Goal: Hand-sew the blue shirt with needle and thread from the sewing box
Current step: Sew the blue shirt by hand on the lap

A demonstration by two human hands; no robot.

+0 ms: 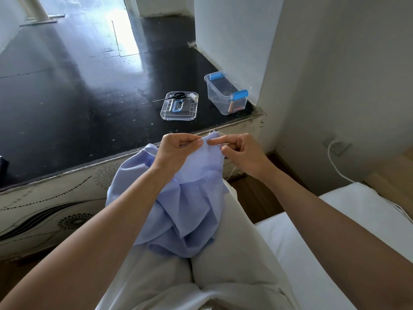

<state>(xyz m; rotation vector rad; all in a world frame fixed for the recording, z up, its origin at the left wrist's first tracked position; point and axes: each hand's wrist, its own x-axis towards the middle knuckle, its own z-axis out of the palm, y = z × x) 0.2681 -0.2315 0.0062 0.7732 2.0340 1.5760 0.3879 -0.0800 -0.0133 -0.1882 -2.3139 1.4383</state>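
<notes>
Blue shirt (190,198): thin woven cotton, bunched in soft folds on the person's lap (223,253), with its upper edge lifted toward the near edge of the black ledge (67,97).

Left hand (176,151) pinches that raised edge between thumb and forefinger, other fingers curled under. Right hand (243,153) is just beside it, thumb and forefinger pressed together on a fine sliver at the fabric edge. It reads as the needle (215,144), but it is too thin to be sure. Pale thread (232,171) trails down below the right hand.

Sewing box (225,95), clear with blue latches, sits open near the ledge's right corner. Its lid (178,106) lies flat just to the left, carrying black scissors (176,95) and a small spool (194,97).

Handling, as a judgement:
- The cloth is light, limp and a bit slippery, so it won't hold shape unless tensioned.
- Best hold is close either side of the stitch point, at the frayed edge, keeping that short span taut.
- Grabbing lower down would let the edge flop.
- The needle is tiny and easy to drop into the folds.
- The thread may snag or knot if slack.
</notes>
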